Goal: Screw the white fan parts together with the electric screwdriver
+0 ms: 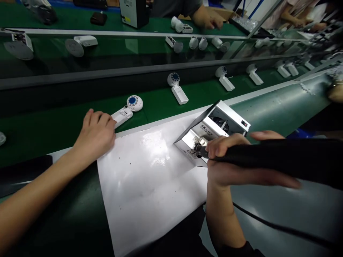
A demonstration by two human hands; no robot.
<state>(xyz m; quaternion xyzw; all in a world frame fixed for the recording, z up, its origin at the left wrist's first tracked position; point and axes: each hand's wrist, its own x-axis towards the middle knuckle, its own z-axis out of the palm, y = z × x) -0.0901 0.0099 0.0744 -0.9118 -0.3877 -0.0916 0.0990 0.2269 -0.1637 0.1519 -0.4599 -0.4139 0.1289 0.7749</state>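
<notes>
On the green belt, my left hand (97,135) has its fingers curled over the near end of a white camera unit (122,117), whose round head with a blue centre points away from me. My right hand (225,160) grips a thick black electric screwdriver (281,157), held nearly level, thumb and fingers around its front part. The screwdriver's tip is at the front opening of a silver screw feeder (211,126), tilted in view on the white sheet. Whether a screw sits on the tip is too small to tell.
A white sheet (144,189) covers the bench before me. More white camera units (179,93) lie spaced along the green belt (152,89). A raised shelf behind carries further units (77,44). A cable (268,223) runs at lower right. Across the line shows another person's hand (207,18).
</notes>
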